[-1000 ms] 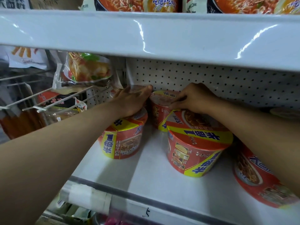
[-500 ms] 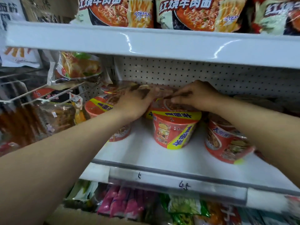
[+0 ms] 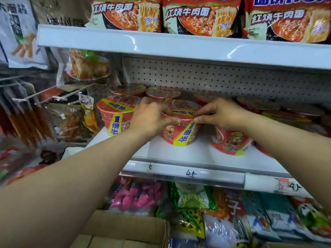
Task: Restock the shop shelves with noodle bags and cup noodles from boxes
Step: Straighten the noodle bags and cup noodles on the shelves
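Head view: left hand (image 3: 148, 117) and right hand (image 3: 220, 113) both pinch the rim of a red cup noodle (image 3: 180, 131), thumbs below, fingers curled over the lid. Cup stands upright on the white shelf (image 3: 179, 153), between two like cups.

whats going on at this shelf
A person is stocking cup noodles on the middle shelf. Their left hand and right hand both pinch the rim of a red cup noodle in the front row, thumbs nearly meeting at its near edge. Other cups stand beside and behind it, noodle bags fill the shelf above, and a cardboard box sits below.
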Action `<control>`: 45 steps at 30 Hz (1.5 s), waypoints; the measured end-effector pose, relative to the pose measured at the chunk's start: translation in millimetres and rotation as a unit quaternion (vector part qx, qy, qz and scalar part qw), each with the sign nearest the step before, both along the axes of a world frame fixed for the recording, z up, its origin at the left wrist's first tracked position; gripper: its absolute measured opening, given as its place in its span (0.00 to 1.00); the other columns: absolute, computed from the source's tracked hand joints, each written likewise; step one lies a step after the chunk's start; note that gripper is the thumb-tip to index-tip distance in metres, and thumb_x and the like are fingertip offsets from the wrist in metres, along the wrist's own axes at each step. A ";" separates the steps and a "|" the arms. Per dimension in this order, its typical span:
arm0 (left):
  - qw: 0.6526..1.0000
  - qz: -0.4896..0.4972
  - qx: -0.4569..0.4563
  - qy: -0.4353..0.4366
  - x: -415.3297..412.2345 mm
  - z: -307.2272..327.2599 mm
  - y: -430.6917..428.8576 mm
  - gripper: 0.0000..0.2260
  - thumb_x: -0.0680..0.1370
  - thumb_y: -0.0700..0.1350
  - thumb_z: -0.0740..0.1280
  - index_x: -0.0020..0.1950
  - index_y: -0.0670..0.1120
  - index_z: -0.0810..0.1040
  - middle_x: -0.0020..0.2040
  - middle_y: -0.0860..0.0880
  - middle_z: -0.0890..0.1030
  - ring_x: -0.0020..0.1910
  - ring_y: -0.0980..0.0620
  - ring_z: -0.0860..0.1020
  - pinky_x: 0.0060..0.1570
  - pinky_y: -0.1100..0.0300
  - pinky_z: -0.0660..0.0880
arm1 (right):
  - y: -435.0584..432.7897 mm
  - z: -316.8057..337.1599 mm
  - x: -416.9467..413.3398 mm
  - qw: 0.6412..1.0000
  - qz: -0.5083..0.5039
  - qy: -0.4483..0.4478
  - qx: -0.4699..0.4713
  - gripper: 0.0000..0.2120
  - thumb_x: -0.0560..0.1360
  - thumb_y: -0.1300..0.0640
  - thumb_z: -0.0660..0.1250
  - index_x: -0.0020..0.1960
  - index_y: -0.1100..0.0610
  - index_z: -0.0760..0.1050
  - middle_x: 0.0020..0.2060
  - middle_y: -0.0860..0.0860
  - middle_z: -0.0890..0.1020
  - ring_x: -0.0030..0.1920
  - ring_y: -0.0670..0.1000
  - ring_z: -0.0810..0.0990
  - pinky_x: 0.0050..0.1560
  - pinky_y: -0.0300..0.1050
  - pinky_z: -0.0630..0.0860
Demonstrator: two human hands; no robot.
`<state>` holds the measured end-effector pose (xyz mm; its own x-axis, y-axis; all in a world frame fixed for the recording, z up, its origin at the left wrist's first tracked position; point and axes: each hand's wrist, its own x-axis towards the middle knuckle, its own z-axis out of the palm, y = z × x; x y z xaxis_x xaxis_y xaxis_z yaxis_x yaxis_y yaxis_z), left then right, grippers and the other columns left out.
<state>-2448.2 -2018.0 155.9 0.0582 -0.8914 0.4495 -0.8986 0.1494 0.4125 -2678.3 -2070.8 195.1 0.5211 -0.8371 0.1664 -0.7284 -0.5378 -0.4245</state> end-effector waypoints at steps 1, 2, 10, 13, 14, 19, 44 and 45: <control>1.000 0.010 0.008 -0.008 4.4 -1.1 -0.8 0.20 0.66 0.70 0.69 0.51 0.61 0.82 0.61 0.48 0.78 0.66 0.45 0.66 0.62 0.52 0.65 | 1.9 0.1 2.4 1.000 -0.001 0.004 -0.007 0.13 0.73 0.46 0.75 0.56 0.46 0.85 0.56 0.44 0.84 0.61 0.44 0.78 0.59 0.41 0.73; 1.000 0.020 0.011 -0.011 8.1 -1.6 -1.0 0.20 0.65 0.72 0.69 0.49 0.62 0.82 0.60 0.48 0.78 0.65 0.44 0.67 0.62 0.52 0.66 | 3.6 -0.3 5.6 1.000 -0.004 0.006 -0.009 0.13 0.73 0.47 0.75 0.57 0.46 0.85 0.56 0.44 0.85 0.60 0.46 0.79 0.59 0.42 0.74; 0.997 0.058 -0.018 -0.044 37.6 2.8 3.5 0.16 0.66 0.71 0.68 0.39 0.60 0.75 0.58 0.48 0.80 0.64 0.44 0.68 0.58 0.51 0.65 | 13.9 -6.5 45.2 0.996 -0.018 0.036 -0.081 0.13 0.76 0.46 0.72 0.59 0.44 0.83 0.57 0.45 0.85 0.57 0.49 0.81 0.55 0.43 0.76; 0.997 0.066 -0.009 -0.037 49.3 -0.6 -1.6 0.18 0.63 0.75 0.65 0.36 0.62 0.73 0.57 0.48 0.80 0.63 0.43 0.68 0.57 0.50 0.65 | 11.9 -7.0 55.1 0.995 -0.030 0.038 -0.089 0.14 0.75 0.46 0.73 0.60 0.45 0.83 0.57 0.45 0.85 0.56 0.50 0.82 0.56 0.45 0.77; 0.997 0.065 -0.009 -0.035 51.7 -1.6 -3.1 0.19 0.61 0.76 0.62 0.35 0.62 0.72 0.57 0.48 0.80 0.63 0.43 0.68 0.56 0.50 0.66 | 10.3 -7.6 56.4 0.995 -0.034 0.034 -0.087 0.14 0.75 0.45 0.73 0.59 0.46 0.83 0.56 0.45 0.85 0.56 0.50 0.82 0.56 0.46 0.77; 0.997 0.059 -0.020 -0.051 59.9 -3.8 -8.2 0.22 0.63 0.75 0.62 0.40 0.59 0.77 0.58 0.49 0.80 0.64 0.42 0.67 0.59 0.49 0.65 | 5.1 -16.3 57.3 0.996 -0.044 0.003 -0.077 0.14 0.74 0.42 0.73 0.57 0.44 0.84 0.55 0.44 0.85 0.55 0.49 0.82 0.57 0.48 0.78; 0.998 0.012 -0.027 0.064 53.1 -0.4 -11.7 0.20 0.69 0.69 0.69 0.49 0.55 0.83 0.51 0.54 0.83 0.55 0.49 0.78 0.53 0.50 0.77 | -9.0 -15.7 53.5 0.995 0.000 -0.024 -0.092 0.19 0.73 0.38 0.71 0.61 0.45 0.82 0.58 0.45 0.84 0.56 0.50 0.82 0.57 0.49 0.79; 0.997 0.021 -0.035 0.072 47.5 1.4 -14.2 0.25 0.67 0.72 0.66 0.52 0.56 0.83 0.53 0.54 0.83 0.57 0.48 0.78 0.55 0.48 0.77 | -13.9 -12.6 46.0 0.994 0.000 -0.030 -0.101 0.20 0.74 0.38 0.71 0.63 0.45 0.81 0.59 0.45 0.83 0.58 0.50 0.81 0.58 0.49 0.78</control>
<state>-2400.7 -2032.2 157.4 0.1624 -0.8532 0.4957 -0.8373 0.1466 0.5268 -2632.2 -2084.7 182.5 0.5054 -0.7830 0.3625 -0.7044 -0.6171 -0.3507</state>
